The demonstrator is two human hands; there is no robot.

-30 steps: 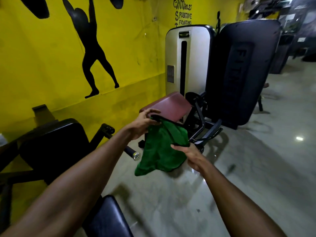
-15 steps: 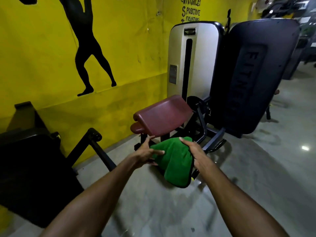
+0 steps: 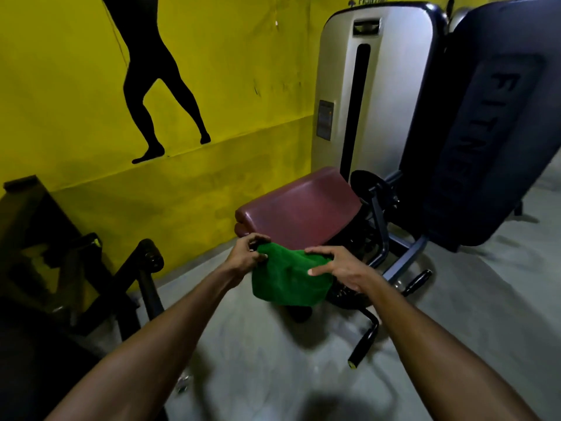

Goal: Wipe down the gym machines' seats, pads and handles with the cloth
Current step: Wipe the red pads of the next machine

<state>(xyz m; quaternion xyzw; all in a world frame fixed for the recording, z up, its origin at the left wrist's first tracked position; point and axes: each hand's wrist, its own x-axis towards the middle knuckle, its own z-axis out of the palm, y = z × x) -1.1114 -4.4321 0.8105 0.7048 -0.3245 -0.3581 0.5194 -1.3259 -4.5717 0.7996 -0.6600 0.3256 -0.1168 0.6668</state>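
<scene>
My left hand pinches the green cloth at its left edge. My right hand, fingers spread, grips its right edge. It hangs just short of the front edge of the maroon pad, with open floor beneath.

Open air separates the left hand and right hand, gripping a green terry cloth, from the near edge of the sloping maroon vinyl pad; its top is reachable from above. Behind it, a tall silver weight-stack cover and a dark navy cover block the far side. Below the right hand, a grey-blue steel frame, a short black grip and a bent black yellow-tipped handle jut over the grey floor. A black machine crowds the left.
</scene>
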